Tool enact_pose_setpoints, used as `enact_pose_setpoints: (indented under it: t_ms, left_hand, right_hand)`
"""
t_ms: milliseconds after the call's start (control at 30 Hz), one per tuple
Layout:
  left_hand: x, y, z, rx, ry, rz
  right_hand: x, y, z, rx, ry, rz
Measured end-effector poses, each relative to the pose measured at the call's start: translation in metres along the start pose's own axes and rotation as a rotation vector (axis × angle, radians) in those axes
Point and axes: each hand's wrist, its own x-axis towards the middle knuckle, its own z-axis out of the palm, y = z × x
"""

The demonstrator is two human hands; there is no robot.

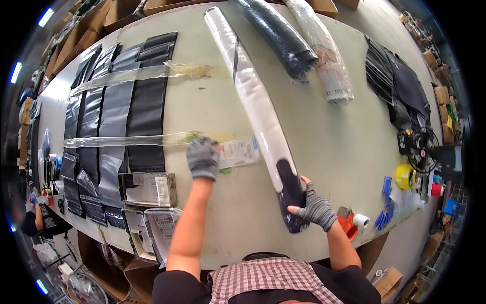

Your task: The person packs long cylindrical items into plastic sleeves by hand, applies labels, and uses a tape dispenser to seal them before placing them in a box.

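A long tube-like roll (258, 109) in clear plastic, white with a dark lower end, lies slantwise across the middle of the table. My right hand (316, 207), in a grey knit glove with bare fingertips, grips its dark near end, thumb on top. Left of the roll, my left hand (203, 158), gloved the same way, is closed at the left end of a flat white printed packet (239, 153). That packet's far end reaches almost to the roll. Its edges are slightly blurred, and my left fingertips are mostly hidden.
Black plastic bags (116, 111) lie in rows at left under strips of clear tape (131, 139). Small open boxes (149, 189) stand nearer me. Two wrapped rolls (276, 38) lie at the back. On the right are black sheets (405, 83), a fan (422, 150) and an orange tape dispenser (347, 223).
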Motion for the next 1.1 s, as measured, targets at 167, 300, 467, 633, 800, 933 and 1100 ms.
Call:
enact_pose_setpoints:
  t_ms: [167,300,467,633,800,933,1100]
  left_hand:
    - [0.026,0.039,-0.017,0.111,-0.330,0.091]
    - [0.002,0.016,-0.022,0.145,-0.527,0.376]
    - [-0.021,0.023,-0.045,0.321,-0.630,0.451]
    - [-0.024,-0.009,-0.020,0.385,-0.615,0.454]
    - [-0.010,0.004,-0.019,0.479,-0.841,0.240]
    - [0.003,0.065,0.023,-0.615,-0.610,0.070]
    - [0.034,0.350,0.072,-0.958,-0.598,-0.118]
  right_hand:
    - [0.017,-0.021,0.043,-0.336,0.338,-0.195]
    - [0.067,-0.035,0.049,-0.338,0.425,-0.191]
    - [0.061,-0.017,0.034,0.077,0.317,-0.401]
    - [-0.049,-0.023,-0.019,0.692,-0.008,-0.591]
    - [-0.191,0.014,-0.106,0.994,0.003,-0.777]
    - [-0.248,0.044,-0.178,1.014,0.152,-1.089]
    - [-0.234,0.043,-0.286,0.602,0.602,-0.930]
